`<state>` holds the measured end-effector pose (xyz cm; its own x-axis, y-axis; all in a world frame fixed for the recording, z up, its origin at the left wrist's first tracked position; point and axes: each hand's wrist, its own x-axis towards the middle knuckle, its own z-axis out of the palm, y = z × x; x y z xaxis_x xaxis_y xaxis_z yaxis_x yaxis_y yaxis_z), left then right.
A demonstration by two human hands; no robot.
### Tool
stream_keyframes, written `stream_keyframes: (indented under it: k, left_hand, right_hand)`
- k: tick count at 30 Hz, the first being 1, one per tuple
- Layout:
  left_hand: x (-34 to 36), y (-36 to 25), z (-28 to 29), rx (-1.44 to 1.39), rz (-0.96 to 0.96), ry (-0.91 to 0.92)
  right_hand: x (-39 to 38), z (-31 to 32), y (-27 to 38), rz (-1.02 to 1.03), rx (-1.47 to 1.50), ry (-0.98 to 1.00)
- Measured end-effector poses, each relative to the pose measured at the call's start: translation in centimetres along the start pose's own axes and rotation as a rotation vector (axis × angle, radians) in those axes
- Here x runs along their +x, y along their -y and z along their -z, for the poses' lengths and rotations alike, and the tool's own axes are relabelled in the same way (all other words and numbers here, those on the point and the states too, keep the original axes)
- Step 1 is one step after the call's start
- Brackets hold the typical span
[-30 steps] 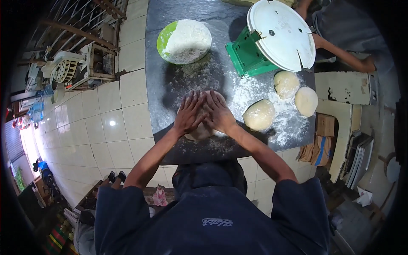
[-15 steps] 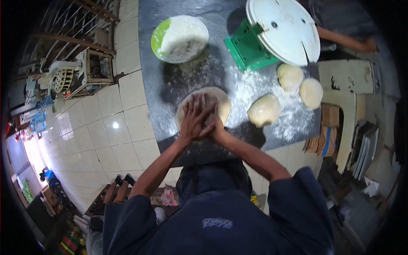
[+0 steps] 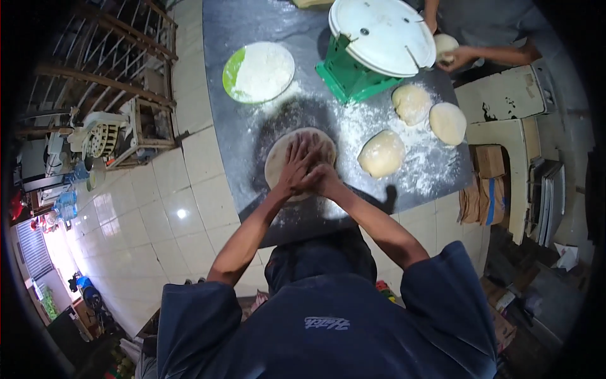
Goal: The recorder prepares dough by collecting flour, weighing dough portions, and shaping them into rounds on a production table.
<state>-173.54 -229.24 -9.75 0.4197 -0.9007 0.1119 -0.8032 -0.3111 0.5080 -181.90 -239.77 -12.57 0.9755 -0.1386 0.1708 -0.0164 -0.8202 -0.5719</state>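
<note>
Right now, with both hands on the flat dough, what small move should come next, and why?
I'd probably shift the left hand slightly left and press there: it and the right hand lie close together over the middle and right, while the dough's left edge shows uncovered.

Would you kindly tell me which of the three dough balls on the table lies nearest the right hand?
The lower-left dough ball: it sits closest to the right hand, while the other two lie farther up and right.
</note>
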Motion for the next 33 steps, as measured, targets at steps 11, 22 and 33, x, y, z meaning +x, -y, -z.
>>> stream_keyframes:
  k: [11,22,33]
  left_hand:
    - [-9.8,0.1,-3.5,-0.058,0.749,-0.455]
    - [-4.2,-7.6,1.9,-1.119,0.875,-0.269]
    - [12.4,-25.0,4.2,-1.760,0.689,0.017]
  right_hand:
    - [2.0,3.4,0.7,-0.819,0.144,0.091]
    - [-5.9,15.3,-2.4,-0.735,1.238,-0.331]
    - [-15.5,24.4,-18.9,-1.283,0.030,-0.575]
